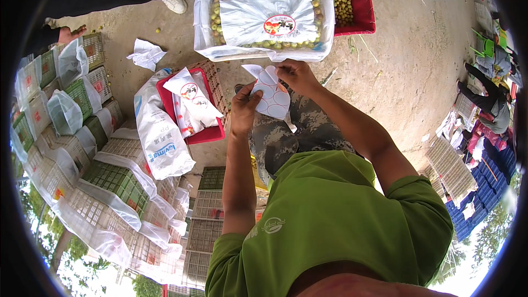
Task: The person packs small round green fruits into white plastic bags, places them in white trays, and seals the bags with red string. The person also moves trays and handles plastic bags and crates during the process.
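A sheet of round stickers (273, 103) is pinched between the thumb and fingers of my left hand (246, 105). My right hand (298, 75) grips the sheet's upper right edge, where part of the paper curls up. Just beyond my hands stands a crate (264, 53) lined with white plastic film and filled with small green-yellow fruit (214, 12). White paper (243, 12) lies over the fruit, and a round red-rimmed sticker (279, 24) is on it.
Left of me, a red tray (210, 134) holds printed paper packs (194, 99) beside a white woven sack (159, 132). Crates (115, 185) stack at left. Behind the lined crate is a red bin (365, 4) with fruit. Another person's hand (71, 34) shows at upper left; people work far right.
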The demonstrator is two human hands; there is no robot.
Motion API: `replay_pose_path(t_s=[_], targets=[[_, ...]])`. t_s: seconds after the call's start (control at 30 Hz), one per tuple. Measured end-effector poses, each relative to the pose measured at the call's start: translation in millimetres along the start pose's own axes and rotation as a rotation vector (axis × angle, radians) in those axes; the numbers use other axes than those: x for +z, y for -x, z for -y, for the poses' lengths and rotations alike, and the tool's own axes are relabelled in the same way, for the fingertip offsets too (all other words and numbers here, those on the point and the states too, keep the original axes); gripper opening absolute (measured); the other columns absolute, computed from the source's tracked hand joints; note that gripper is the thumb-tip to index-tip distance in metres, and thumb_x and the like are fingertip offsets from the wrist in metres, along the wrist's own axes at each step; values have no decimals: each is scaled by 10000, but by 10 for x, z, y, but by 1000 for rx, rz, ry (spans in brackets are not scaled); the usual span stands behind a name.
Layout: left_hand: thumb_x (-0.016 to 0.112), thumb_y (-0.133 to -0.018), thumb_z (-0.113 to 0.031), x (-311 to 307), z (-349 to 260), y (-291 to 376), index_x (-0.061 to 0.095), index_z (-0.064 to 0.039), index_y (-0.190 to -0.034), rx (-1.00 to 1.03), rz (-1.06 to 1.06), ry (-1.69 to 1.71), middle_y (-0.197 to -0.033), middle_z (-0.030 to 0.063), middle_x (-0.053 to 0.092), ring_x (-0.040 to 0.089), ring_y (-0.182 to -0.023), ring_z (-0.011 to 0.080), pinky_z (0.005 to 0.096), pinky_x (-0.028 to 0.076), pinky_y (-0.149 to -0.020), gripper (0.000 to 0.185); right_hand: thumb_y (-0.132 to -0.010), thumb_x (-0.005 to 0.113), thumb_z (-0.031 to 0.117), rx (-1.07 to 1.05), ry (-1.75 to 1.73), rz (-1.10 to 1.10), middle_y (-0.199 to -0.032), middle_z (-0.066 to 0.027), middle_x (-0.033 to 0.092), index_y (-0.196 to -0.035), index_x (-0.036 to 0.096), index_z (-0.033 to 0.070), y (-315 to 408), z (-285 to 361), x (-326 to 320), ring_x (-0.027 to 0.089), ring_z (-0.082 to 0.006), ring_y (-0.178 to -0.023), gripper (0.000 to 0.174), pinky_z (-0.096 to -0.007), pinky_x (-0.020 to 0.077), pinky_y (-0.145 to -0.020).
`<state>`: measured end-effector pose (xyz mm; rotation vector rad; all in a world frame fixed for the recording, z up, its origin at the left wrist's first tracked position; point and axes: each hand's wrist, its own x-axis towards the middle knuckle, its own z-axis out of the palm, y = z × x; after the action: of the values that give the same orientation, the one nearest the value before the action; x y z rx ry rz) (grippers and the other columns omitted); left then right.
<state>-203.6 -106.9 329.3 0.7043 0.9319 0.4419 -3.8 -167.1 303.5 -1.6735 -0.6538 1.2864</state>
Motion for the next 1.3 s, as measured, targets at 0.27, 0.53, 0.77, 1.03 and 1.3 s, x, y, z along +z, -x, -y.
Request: replay_pose_path(t_s=[0.27,0.53,0.77,1.03,1.3], targets=[[607,-894,-40,-1680,1325,768,598,54,-1161,-180,-478,-99,-1060,72,652,595,-937,135,278,469,-829,284,-777,676,181,-421,912,-864,-814,-75,616,-826,688,116,-1707,-847,-1470,597,-300,-808,83,-409,502,-676],[594,-867,-12,-2367,1670,1769,610,49,-1144,-382,-814,-193,-1014,94,663,625,-904,173,305,509,-797,284,-801,638,188,-465,1405,-394,-1117,-4,619,-976,668,108,-1944,-1851,-1415,529,-229,-1116,195,-454,403,-947],[581,-848,0,-2501,1613,1593,613,52,-1121,-417,-891,-195,-996,81,652,620,-856,170,301,498,-761,280,-916,532,376,-193,1274,-241,-1550,-141,252,-1459,329,24,-1800,-1931,-1111,215,-293,-1446,678,-526,188,-1153],[596,-838,-59,-3501,1563,866,597,73,-1172,-463,-894,-494,-1048,115,656,612,-913,202,319,477,-825,360,-958,450,455,103,1339,-191,-1591,-148,130,-1516,201,56,-1764,-1954,-1135,91,-283,-1481,730,-532,126,-1167],[673,-757,-296,-5342,1834,-273,638,90,-1097,-939,-692,-1309,-1127,279,639,613,-1083,386,428,480,-923,516,-901,494,535,394,306,-831,-1432,-203,430,-1416,410,61,-1368,-1936,-1865,422,-349,-1311,705,-454,352,-1050]])
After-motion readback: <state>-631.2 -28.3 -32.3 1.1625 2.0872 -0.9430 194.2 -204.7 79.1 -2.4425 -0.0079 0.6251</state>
